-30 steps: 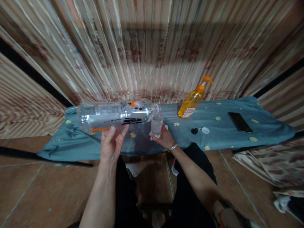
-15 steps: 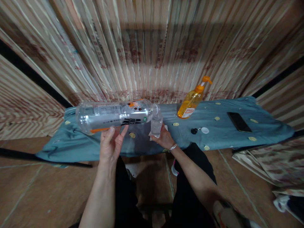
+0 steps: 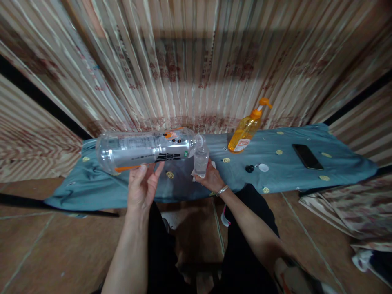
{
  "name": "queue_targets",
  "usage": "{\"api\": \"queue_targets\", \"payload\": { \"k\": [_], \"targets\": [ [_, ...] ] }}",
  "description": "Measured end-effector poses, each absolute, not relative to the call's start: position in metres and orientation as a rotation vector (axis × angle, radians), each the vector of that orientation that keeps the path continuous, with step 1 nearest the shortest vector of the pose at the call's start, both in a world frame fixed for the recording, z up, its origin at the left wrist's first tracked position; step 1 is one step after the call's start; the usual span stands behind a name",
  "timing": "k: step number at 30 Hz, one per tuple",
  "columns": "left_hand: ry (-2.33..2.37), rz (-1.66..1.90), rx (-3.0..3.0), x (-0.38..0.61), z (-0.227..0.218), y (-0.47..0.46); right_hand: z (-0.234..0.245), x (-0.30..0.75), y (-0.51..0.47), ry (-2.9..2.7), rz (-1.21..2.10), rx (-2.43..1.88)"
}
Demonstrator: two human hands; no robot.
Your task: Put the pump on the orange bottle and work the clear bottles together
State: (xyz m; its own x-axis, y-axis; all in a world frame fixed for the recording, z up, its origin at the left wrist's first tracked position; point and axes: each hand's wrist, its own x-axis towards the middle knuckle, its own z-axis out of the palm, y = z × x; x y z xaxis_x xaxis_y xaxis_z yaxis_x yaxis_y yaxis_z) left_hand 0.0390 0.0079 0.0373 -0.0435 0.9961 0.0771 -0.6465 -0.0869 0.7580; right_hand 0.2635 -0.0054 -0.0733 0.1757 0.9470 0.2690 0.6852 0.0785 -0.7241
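Observation:
My left hand [image 3: 143, 188] grips a large clear plastic bottle [image 3: 147, 149] from below and holds it lying sideways, its open mouth pointing right. That mouth touches the top of a small clear bottle [image 3: 201, 159], which stands upright over a white tissue on the blue cloth [image 3: 284, 171]. My right hand [image 3: 212, 178] is wrapped round the base of the small bottle. I cannot make out whether liquid is flowing.
An orange pump bottle [image 3: 246, 130] stands at the back of the cloth-covered low table. A black cap [image 3: 249, 168] and a white cap [image 3: 263, 167] lie right of my hand. A black phone [image 3: 307, 156] lies further right. Patterned curtains hang behind; brown tiled floor below.
Both hands and both bottles keep their pose; the whole view has only drifted slightly.

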Motion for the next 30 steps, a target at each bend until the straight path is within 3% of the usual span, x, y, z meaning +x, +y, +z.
{"api": "queue_targets", "payload": {
  "k": [30],
  "targets": [
    [0.652,1.547,0.727,0.0389,0.0355,0.0083,-0.0723,0.2632,-0.0055,-1.564,0.457,-1.693]
  ]
}}
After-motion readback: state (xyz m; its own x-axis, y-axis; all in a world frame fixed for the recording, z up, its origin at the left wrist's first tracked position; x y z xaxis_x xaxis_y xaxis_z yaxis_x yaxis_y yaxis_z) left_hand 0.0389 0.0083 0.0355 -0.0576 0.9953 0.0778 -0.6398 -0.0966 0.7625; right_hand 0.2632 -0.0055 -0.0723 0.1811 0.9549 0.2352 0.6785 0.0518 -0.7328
